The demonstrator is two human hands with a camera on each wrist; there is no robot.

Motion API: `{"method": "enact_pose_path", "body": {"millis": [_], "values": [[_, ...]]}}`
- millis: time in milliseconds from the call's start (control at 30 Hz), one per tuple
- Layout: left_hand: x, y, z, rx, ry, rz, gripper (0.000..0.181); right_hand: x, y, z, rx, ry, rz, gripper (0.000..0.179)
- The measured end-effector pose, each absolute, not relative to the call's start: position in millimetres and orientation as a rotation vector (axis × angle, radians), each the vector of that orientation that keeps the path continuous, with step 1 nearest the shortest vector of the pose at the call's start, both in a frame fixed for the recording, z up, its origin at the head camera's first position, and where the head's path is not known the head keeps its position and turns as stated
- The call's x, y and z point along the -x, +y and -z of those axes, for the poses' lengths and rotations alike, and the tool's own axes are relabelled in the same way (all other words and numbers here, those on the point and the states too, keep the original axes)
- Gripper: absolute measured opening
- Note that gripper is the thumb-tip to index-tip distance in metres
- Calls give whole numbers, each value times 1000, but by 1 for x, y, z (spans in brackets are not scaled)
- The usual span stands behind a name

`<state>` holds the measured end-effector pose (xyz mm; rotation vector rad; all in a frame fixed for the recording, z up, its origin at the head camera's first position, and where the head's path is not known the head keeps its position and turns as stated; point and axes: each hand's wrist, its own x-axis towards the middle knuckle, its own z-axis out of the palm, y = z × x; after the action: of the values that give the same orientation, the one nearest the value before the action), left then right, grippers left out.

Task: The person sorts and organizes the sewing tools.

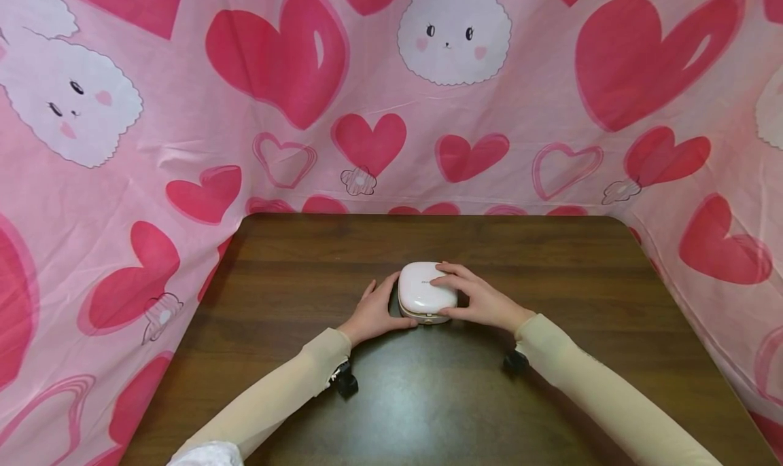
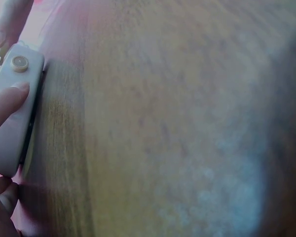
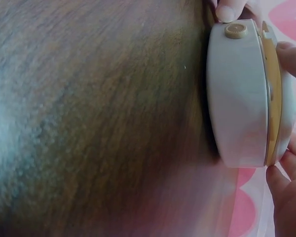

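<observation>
A small white rounded-square case [image 1: 419, 293] with a glossy lid stands on the table, with small lettering on its top. In the right wrist view a gold-coloured band [image 3: 274, 103] runs between the case's base and lid, and a round gold knob [image 3: 236, 30] sits on its front. My left hand [image 1: 374, 315] grips the base from the left, thumb at the front near the knob and fingers round the side. With my right hand [image 1: 486, 303] I hold the lid, thumb at its front edge, fingers over its top and far right side. What is inside the case is hidden.
The dark wooden table [image 1: 293, 269] has rounded far corners. Pink cloth [image 1: 391, 92] printed with hearts and rabbits hangs behind it and along both sides. A small black device [image 1: 345, 381] hangs under the left wrist, another [image 1: 516, 363] under the right.
</observation>
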<state>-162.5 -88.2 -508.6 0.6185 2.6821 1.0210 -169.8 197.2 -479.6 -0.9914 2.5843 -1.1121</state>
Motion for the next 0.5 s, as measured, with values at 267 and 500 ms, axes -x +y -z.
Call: {"method": "enact_pose_path", "body": {"millis": [267, 500], "values": [[163, -88, 512, -610, 2689, -1014, 109, 168, 196, 480, 1019, 2609, 1064, 57], [163, -88, 511, -613, 2689, -1006, 109, 167, 194, 479, 1033, 2621, 1051, 57]]}}
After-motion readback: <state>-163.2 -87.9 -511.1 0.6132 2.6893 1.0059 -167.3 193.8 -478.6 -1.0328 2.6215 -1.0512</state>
